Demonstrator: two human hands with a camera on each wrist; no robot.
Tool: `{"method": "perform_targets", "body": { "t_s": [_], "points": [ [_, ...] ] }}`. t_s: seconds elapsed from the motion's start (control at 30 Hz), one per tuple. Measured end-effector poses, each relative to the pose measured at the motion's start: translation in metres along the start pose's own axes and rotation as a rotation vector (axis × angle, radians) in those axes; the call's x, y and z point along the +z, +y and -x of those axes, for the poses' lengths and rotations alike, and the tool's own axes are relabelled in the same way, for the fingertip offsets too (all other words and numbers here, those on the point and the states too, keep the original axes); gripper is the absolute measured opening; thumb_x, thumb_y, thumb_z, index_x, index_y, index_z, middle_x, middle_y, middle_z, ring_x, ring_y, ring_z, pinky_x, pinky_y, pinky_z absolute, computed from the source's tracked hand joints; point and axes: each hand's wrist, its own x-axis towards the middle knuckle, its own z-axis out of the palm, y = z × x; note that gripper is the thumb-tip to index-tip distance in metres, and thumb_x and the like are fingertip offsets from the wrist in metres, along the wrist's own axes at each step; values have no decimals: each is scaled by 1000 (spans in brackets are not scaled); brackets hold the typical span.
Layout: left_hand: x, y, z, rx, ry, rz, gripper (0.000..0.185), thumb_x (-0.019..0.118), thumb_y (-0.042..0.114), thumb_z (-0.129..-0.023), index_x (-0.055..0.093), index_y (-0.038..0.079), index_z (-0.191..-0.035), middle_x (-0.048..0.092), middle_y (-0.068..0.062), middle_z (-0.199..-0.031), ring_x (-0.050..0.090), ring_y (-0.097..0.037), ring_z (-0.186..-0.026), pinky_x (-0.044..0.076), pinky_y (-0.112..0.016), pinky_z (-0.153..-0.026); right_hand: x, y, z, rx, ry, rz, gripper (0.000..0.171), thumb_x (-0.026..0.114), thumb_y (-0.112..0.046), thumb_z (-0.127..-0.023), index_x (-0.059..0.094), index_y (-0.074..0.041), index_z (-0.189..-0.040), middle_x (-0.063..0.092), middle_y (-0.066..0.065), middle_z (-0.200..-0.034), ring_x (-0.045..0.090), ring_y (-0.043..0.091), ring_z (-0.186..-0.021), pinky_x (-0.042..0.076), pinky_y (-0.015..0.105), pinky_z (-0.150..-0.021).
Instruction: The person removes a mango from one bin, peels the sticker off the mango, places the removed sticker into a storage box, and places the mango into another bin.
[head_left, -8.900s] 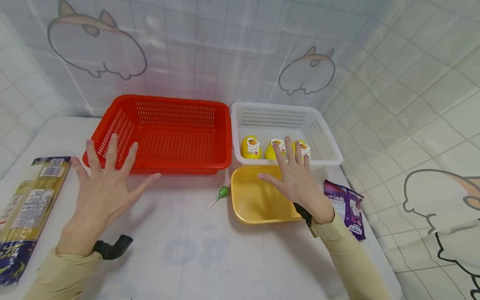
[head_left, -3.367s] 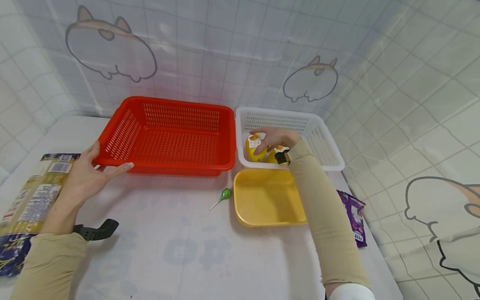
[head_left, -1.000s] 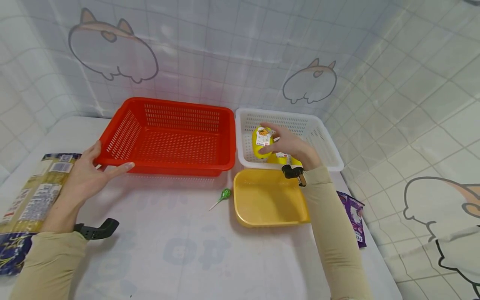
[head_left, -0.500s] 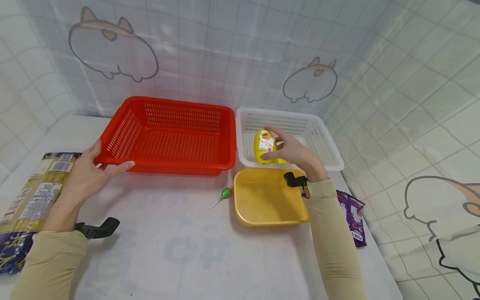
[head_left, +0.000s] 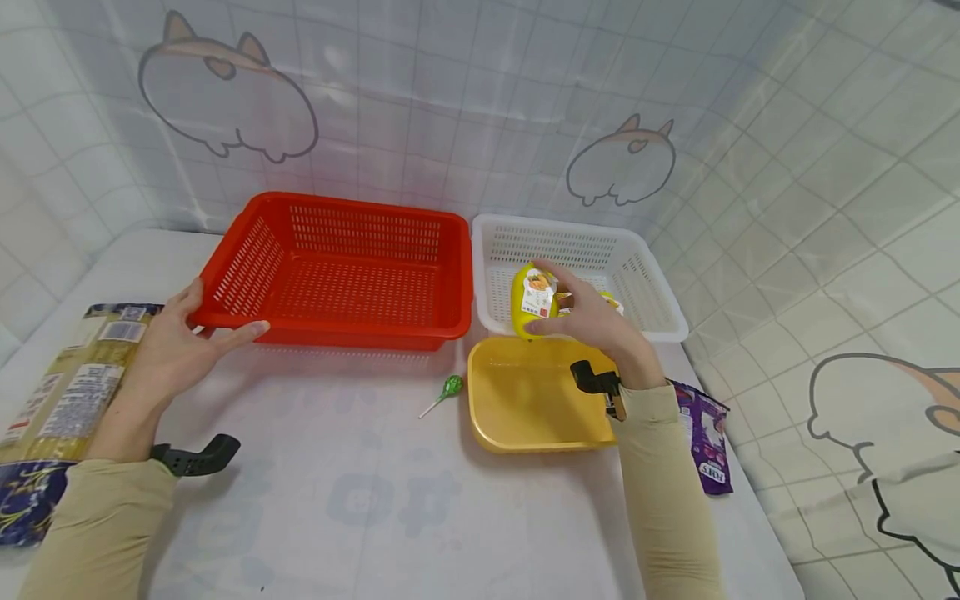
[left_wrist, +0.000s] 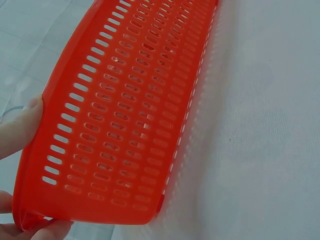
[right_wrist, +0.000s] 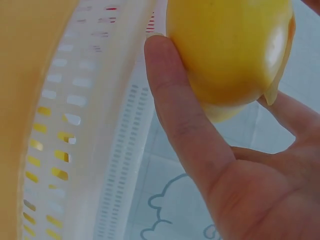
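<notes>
Here the right hand [head_left: 592, 321] is gripping a yellow egg-shaped toy [head_left: 534, 298], fingers curled round it, holding it in the air over the near rim of the white basket [head_left: 660, 312], just above the far edge of the yellow tray [head_left: 525, 400]. More yellow eggs [head_left: 609, 302] are lying in the white basket, partly hidden behind the hand. The left hand [head_left: 176, 346] is gripping the near left corner of the red basket [head_left: 345, 271], thumb along the front rim. A green lollipop [head_left: 447, 388] is lying on the desk [head_left: 360, 500] beside the tray. A purple packet [head_left: 701, 433] is sitting right of the tray; a gold packet [head_left: 63, 392] is lying at far left.
</notes>
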Motion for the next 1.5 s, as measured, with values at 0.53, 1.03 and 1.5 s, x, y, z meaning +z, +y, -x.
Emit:
{"method": "perform_targets", "body": {
  "t_s": [0.53,1.03,1.5],
  "points": [
    [0,2,2,-10,10,-11,115,64,69,-83,-12,23,-157,-9,-24,-166,12,-55,-145,37,-72,-103,12,-4,23,-20,22,0,92,85,-26,-80,32,-42,-154,35,-1,-154,51,32,-121,56,40,-91],
    [2,2,1,-23,36,-27,117,63,72,-81,-10,23,-157,-7,-23,-166,13,-54,-146,39,-70,-103,36,-13,38,-51,1,-52,93,84,-20,-80,32,-39,-155,41,1,-147,52,31,-119,53,44,-98],
    [6,3,-2,-6,56,-30,116,63,73,-81,-9,23,-158,-2,-25,-166,15,-53,-145,40,-69,-103,60,-30,43,-35,-37,-21,91,85,-24,-79,34,-46,-152,39,-9,-150,48,26,-121,57,36,-94]
  ]
}}
